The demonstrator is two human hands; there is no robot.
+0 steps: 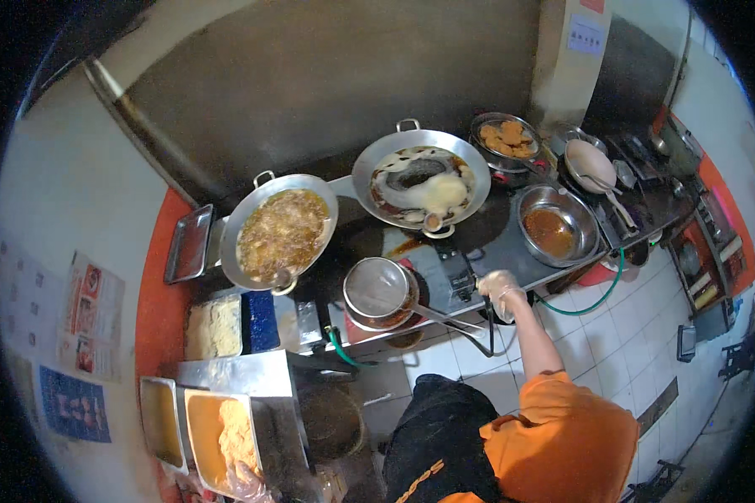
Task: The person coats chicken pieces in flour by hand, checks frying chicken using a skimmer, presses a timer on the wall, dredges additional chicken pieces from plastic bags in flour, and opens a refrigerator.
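My right hand (502, 292), in a clear glove, reaches the front edge of the black stovetop (503, 220). Its fingers are closed beside a dark metal fitting (461, 287); what they hold, if anything, is hidden. At the lower left another gloved hand (245, 484), apparently my left hand, is partly cut off by the frame. Its fingers lie spread at the near end of a metal tray (195, 423) of orange flour and coated pieces (236, 429). A wire strainer (377, 287) with a long handle rests over a pot left of my right hand.
Food fries in bubbling oil in the left wok (330, 214); the middle wok (481, 186) holds dark, foamy oil. Fried pieces (509, 138) lie in a strainer behind. A steel bowl (593, 239) of reddish-brown liquid and a handled pan (591, 159) stand right. A green hose (585, 313) hangs below.
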